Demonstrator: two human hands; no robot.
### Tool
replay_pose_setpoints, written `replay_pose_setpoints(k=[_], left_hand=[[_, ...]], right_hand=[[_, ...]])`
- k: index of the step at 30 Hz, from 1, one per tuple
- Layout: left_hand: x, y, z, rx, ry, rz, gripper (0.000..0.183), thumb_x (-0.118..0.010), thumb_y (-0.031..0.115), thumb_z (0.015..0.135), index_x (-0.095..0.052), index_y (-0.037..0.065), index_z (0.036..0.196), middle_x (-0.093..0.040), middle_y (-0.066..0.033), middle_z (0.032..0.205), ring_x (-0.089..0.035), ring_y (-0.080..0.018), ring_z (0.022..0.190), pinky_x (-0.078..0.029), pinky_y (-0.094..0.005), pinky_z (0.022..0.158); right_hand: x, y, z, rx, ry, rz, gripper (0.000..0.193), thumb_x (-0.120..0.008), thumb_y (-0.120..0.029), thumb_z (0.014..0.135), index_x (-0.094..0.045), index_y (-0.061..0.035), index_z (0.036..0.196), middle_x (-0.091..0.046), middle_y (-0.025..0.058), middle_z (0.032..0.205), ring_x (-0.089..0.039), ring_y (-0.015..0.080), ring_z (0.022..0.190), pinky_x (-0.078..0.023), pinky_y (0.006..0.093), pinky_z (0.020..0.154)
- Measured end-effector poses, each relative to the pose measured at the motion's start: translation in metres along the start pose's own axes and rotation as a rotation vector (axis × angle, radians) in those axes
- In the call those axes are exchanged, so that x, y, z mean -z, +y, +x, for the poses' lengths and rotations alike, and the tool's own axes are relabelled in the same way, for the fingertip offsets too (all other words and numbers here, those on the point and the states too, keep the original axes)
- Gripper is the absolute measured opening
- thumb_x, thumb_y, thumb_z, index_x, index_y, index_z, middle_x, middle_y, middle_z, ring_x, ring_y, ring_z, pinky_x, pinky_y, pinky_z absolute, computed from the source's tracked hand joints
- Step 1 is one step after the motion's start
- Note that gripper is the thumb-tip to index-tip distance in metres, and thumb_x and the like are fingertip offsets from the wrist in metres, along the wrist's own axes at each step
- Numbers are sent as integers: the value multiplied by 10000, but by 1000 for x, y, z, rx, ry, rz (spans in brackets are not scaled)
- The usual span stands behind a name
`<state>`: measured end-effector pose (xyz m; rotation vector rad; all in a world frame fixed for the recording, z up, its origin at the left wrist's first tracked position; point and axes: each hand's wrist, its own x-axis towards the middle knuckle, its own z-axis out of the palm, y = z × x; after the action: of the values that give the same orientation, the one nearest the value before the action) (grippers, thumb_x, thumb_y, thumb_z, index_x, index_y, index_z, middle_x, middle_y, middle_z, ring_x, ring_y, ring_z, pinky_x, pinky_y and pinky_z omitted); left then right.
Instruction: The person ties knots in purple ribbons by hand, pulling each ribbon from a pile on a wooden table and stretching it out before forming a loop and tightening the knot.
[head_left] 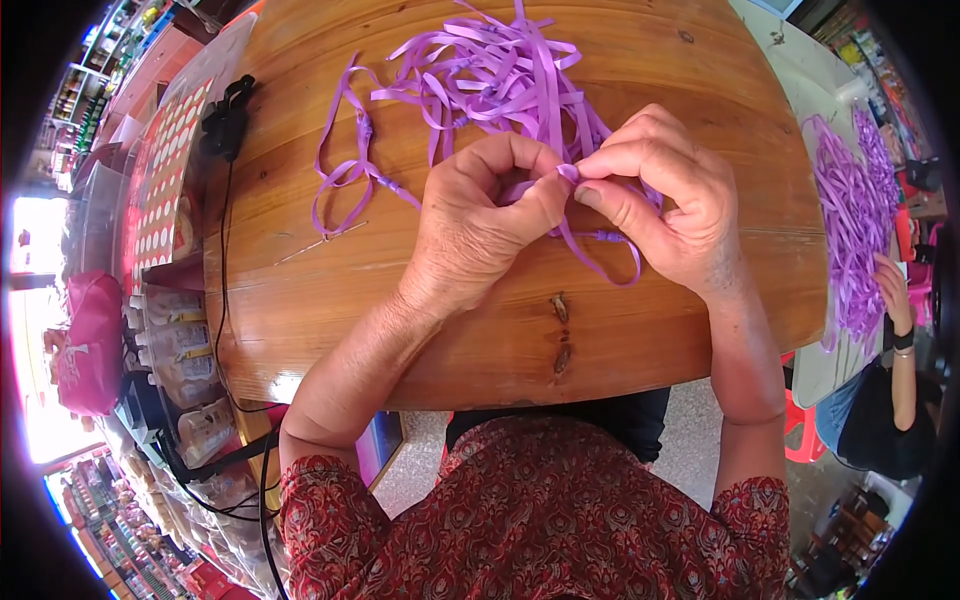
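evidently, the left hand pinches a purple ribbon between thumb and forefinger, nearer the person than the heap of purple ribbons on the bench. the right hand, fingers curled, meets it with its fingertips; whether it grips is unclear. the fold between them is largely hidden, and the ribbon's ends cannot be traced.

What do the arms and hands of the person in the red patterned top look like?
The short sleeves are dark red with a swirly, lighter pattern. Below them, the forearms are uncovered. The left hand and right hand are bare, with no gloves or rings showing.
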<state>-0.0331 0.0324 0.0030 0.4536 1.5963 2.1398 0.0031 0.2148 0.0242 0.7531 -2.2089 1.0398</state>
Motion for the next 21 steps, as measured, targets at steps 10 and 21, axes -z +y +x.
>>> replay_pose_setpoints(k=[10, 21], left_hand=[[-6, 0, -3, -138, -52, 46, 71, -643, 14, 842, -610, 30, 904, -561, 50, 835, -481, -10, 741, -398, -156, 650], [-6, -1, -5, -23, -149, -369, 123, -638, -6, 859, -621, 33, 974, -598, 20, 895, -503, -35, 758, -410, -185, 649]], right_hand=[[-3, -9, -9, -433, 53, 499, 49, -612, 48, 804, -604, 0, 809, -560, 5, 761, -486, 96, 697, -383, 231, 623], [-5, -4, -13, -854, 24, 1206, 66, -609, -71, 839, -597, -12, 867, -560, -12, 801, -461, 55, 724, -376, 201, 658]])
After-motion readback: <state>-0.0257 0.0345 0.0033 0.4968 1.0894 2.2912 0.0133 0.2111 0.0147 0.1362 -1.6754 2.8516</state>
